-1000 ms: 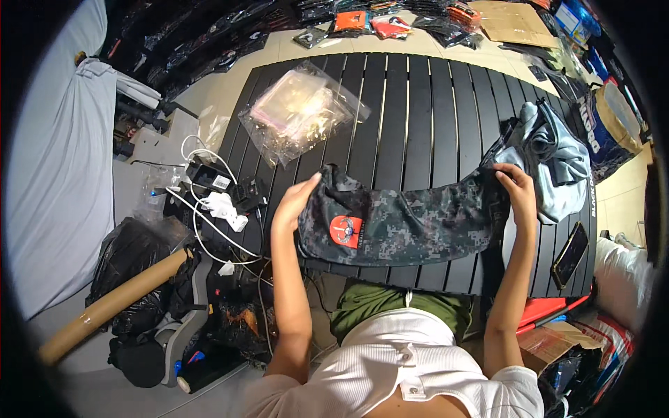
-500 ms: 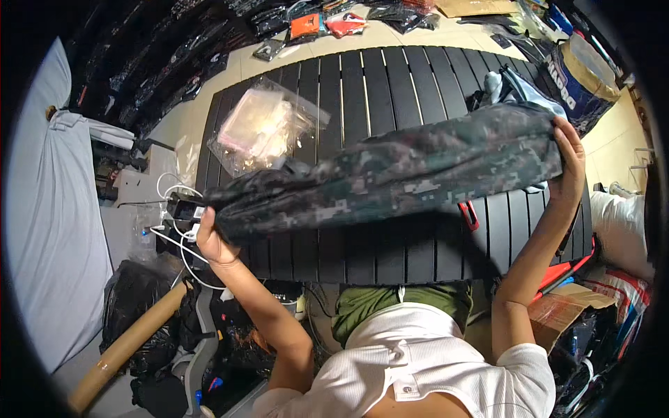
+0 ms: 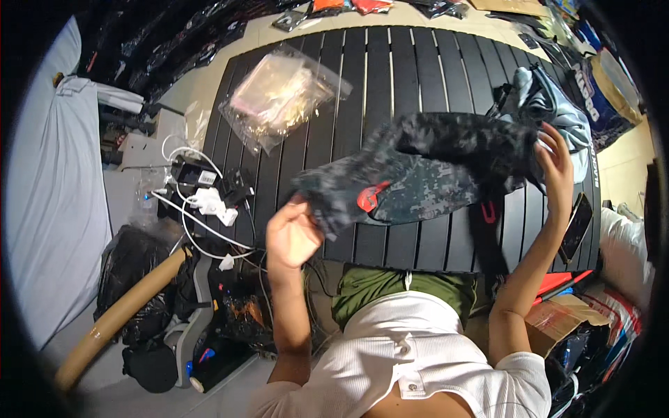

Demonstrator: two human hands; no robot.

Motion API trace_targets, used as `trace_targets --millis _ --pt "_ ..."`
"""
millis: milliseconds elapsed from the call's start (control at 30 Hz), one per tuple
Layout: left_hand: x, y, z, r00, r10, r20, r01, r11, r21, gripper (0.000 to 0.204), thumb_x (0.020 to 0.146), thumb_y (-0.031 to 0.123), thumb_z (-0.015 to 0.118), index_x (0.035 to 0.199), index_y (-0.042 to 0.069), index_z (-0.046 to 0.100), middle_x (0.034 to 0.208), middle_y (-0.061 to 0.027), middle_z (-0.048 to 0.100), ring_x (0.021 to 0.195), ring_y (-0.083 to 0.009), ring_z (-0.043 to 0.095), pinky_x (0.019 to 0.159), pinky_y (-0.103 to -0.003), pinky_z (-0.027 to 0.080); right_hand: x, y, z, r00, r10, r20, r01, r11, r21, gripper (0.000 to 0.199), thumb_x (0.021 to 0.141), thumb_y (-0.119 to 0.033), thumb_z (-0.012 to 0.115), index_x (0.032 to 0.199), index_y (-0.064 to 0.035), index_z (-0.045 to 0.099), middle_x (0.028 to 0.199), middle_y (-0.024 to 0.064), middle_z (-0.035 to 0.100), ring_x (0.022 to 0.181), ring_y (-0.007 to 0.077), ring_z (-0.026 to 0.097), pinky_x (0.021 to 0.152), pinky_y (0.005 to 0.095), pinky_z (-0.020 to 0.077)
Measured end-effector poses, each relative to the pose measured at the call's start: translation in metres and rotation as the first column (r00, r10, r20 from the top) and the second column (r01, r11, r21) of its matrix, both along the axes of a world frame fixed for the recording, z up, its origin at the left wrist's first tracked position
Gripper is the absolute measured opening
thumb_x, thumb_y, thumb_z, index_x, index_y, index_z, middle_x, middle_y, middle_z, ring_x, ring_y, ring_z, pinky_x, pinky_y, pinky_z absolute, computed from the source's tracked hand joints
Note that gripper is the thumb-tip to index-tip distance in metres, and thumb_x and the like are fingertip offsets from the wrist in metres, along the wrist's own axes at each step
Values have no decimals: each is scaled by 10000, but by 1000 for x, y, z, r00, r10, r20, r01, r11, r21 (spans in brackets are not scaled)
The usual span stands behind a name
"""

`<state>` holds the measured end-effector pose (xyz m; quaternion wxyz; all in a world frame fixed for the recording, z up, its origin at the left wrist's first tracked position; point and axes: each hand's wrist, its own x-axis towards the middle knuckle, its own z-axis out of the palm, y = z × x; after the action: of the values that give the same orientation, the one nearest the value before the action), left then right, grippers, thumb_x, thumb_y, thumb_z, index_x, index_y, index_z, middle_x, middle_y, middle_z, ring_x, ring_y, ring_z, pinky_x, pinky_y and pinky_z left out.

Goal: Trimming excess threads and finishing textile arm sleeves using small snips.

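Observation:
A dark camouflage garment [image 3: 435, 188] with a red emblem [image 3: 370, 197] on it hangs bent between my hands over the slatted table. My left hand [image 3: 295, 233] is closed on its left end, thumb turned up and palm facing me. At the other end, my right hand [image 3: 555, 155] pinches the cloth near its edge, some fingers hidden. Part of the cloth is doubled over, so its full shape is hard to make out. Just beyond my right hand lies a bundle of grey-blue cloth [image 3: 557, 108].
The black slatted table [image 3: 376, 76] bears a clear plastic bag [image 3: 275, 94] of flat packets. White cables and chargers [image 3: 209, 203] sit at its left edge, with a dark phone [image 3: 577, 226] at the right. A large round container [image 3: 613, 94] stands beyond the far right corner.
My left hand has moved right, toward my right hand. The garment, stretched out lengthwise before, now sags and folds between them, and its red emblem has come into view.

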<state>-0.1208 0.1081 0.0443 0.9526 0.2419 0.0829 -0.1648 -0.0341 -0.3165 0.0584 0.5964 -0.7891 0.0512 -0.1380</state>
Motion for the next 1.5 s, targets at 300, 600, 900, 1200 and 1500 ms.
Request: trace_targets --millis 300,600,900,1200,1500 --pt "-10 -56 -3 966 95 -239 -17 952 307 151 843 186 553 944 78 581 909 -32 627 803 -134 608 686 -282 501 -74 44 -32 921 -44 -388 -253 689 -679 289 730 -213 689 829 13 537 669 97 540 558 179 490 537 287 409" --pt "-19 -60 7 993 103 -66 -64 900 431 163 831 32 535 988 -1 561 901 -39 613 738 -77 578 625 -213 481 -62 43 -60 944 -100 -315 -126 772 -623 327 658 -198 736 752 19 510 715 139 512 638 282 499 558 358 406" --pt "-27 -54 19 998 34 -44 -14 918 395 281 814 -23 526 1094 -32 515 975 -72 602 855 -113 576 727 -217 456 -71 -3 -44 805 112 -582 -362 870 -334 67 741 8 516 739 3 449 582 11 473 486 74 452 427 226 342" --pt "-21 -59 23 991 -91 -98 110 972 208 344 819 24 513 1153 -22 443 1037 -84 556 947 -152 550 859 -298 432 -106 -6 21 988 -13 -152 5 999 -52 262 787 13 451 1043 -37 427 706 -51 323 607 51 285 519 174 222" --pt "-25 -70 25 992 -55 -118 77 979 191 287 857 47 507 1134 -15 474 1018 -59 577 929 -131 552 825 -279 441 -94 119 6 946 320 -42 -305 929 208 378 848 -320 499 1069 -14 474 726 -42 393 557 21 328 473 162 225"
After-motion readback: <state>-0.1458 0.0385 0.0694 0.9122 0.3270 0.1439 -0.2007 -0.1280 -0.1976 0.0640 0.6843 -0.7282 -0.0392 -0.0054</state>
